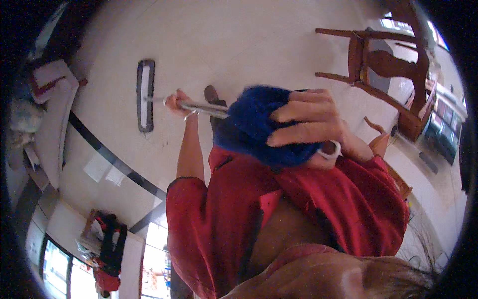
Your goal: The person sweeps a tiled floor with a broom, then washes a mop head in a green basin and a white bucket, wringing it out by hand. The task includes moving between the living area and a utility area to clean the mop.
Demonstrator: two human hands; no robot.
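Observation:
My left hand [179, 102] is closed around the metal pole [209, 109] of a flat mop, just above its head. The long mop head [145, 98], pale in the middle with a dark rim, is beyond that hand over the light floor. A bunched dark blue cloth [257, 127] is in front of my chest, and my right hand [313, 119] grips it from above with bent fingers. The pole runs in behind the cloth, which hides its far end. Beside my right thumb shows a white loop [330, 149]; I cannot tell what it belongs to.
A carved wooden chair [360, 56] stands on the right. Pale upholstered seating [56, 86] is at the left, near a dark floor stripe [112, 157]. Low on the left is another person [110, 243] in red and dark clothing, near bright glazed openings [155, 254].

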